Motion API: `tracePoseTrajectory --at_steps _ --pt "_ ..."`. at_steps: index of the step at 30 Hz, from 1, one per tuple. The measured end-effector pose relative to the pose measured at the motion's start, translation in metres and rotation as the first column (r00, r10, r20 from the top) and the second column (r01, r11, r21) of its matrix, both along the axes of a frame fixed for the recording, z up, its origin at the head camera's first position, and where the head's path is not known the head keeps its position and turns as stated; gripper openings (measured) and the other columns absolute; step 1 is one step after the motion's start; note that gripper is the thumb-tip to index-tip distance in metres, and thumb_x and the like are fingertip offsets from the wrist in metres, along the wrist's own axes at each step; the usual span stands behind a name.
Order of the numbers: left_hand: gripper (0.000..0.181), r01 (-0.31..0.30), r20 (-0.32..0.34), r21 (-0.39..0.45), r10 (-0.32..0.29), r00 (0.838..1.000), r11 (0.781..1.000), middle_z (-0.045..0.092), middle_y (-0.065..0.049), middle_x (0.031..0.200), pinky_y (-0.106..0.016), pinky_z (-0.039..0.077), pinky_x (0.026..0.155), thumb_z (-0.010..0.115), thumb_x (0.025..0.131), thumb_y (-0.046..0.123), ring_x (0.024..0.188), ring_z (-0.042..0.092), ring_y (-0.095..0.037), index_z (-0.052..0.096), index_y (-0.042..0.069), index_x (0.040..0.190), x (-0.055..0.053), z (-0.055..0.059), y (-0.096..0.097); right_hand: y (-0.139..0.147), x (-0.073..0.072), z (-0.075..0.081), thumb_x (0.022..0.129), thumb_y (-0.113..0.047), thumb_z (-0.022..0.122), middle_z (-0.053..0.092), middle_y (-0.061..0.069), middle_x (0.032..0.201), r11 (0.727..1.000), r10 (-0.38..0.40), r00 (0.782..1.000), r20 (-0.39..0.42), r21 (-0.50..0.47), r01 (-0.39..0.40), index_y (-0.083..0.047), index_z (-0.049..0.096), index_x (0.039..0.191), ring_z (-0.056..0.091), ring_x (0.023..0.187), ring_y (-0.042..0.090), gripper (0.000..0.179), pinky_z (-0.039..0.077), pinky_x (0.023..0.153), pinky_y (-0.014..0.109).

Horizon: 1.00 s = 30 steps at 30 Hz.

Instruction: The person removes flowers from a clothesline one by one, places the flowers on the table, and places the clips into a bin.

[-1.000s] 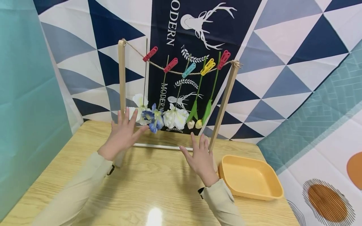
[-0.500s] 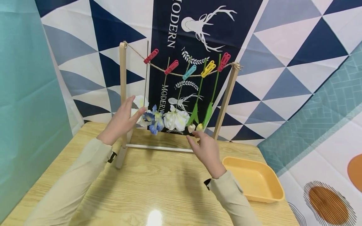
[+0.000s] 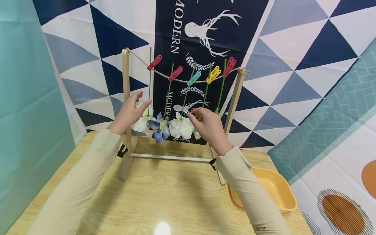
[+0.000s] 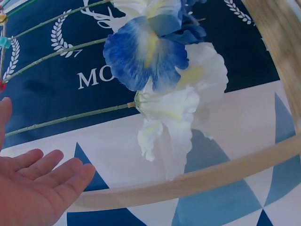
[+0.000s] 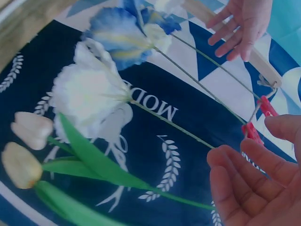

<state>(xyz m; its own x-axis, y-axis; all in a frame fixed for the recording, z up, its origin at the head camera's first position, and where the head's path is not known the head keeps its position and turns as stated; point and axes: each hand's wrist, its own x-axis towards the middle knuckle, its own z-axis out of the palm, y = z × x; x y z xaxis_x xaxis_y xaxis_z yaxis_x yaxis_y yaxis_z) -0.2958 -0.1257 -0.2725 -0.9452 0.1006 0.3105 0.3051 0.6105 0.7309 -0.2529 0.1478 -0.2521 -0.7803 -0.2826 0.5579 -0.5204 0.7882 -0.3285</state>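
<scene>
Artificial flowers hang heads-down from a twine (image 3: 138, 58), each stem held by a clothespin: three red ones, such as the leftmost (image 3: 154, 62), a blue one (image 3: 194, 78) and a yellow one (image 3: 213, 74). A white flower (image 3: 140, 125), a blue iris (image 3: 161, 130) and another white flower (image 3: 180, 127) hang left to centre; two pale tulips (image 5: 21, 165) are mostly hidden behind my right hand in the head view. My left hand (image 3: 128, 112), fingers relaxed, is by the left post and white flower's stem. My right hand (image 3: 210, 127) is before the tulips, fingers loosely bent, holding nothing.
Two wooden posts, left (image 3: 125, 75) and right (image 3: 235, 98), carry the twine, joined low by a white rod (image 3: 173, 158). A yellow tray (image 3: 276, 192) stands at right on the wooden table (image 3: 141, 202), partly behind my right forearm. A patterned cloth (image 3: 282, 58) hangs behind.
Both hands have risen from beside the stand's lower part, the right also moving inward before the tulips. Their spread fingers have relaxed. The flowers and clothespins keep their places on the twine.
</scene>
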Motion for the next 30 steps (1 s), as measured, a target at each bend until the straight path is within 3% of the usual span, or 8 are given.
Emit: tracePoseTrajectory --at_steps 7,16,22,30 --pt "0.072 -0.011 0.0 0.049 0.011 1.0 0.999 0.033 -0.017 0.149 -0.051 0.03 0.11 0.045 0.094 0.051 0.135 0.033 -0.037 0.025 0.006 0.147 -0.01 0.002 0.001 -0.019 -0.02 0.031 0.093 -0.033 0.056 0.069 0.005 0.084 0.998 0.057 0.998 -0.012 -0.015 -0.057 -0.008 0.068 0.103 0.063 0.07 0.015 0.029 0.052 0.068 0.031" --pt "0.063 -0.025 -0.021 0.139 0.028 0.999 0.99 0.042 -0.016 0.143 -0.048 0.036 0.107 0.048 0.095 0.046 0.131 0.041 -0.033 0.035 0.006 0.141 -0.02 0.007 0.001 -0.041 -0.036 0.078 0.093 -0.037 0.055 0.069 0.004 0.083 0.999 0.051 0.999 -0.002 -0.001 -0.051 -0.011 0.066 0.108 0.055 0.064 0.017 0.032 0.043 0.062 0.028" --pt "0.056 -0.026 -0.024 0.147 0.03 0.999 0.989 0.049 -0.014 0.139 -0.046 0.042 0.102 0.05 0.095 0.039 0.127 0.047 -0.031 0.039 0.007 0.141 -0.022 0.01 0.005 -0.056 -0.047 0.098 0.094 -0.039 0.054 0.067 0.003 0.081 0.999 0.053 0.997 0.055 0.009 -0.053 -0.013 0.065 0.11 0.054 0.065 0.015 0.033 0.042 0.063 0.026" --pt "0.043 -0.03 -0.06 0.162 0.041 0.997 0.986 0.058 -0.014 0.128 -0.043 0.047 0.096 0.052 0.097 0.029 0.113 0.057 -0.028 0.052 0.005 0.132 -0.028 0.012 0.006 -0.086 -0.06 0.114 0.094 -0.043 0.051 0.066 0.003 0.086 0.999 0.012 0.985 0.174 0.03 -0.017 -0.014 0.052 0.131 0.059 0.071 0.013 0.047 0.048 0.072 0.026"
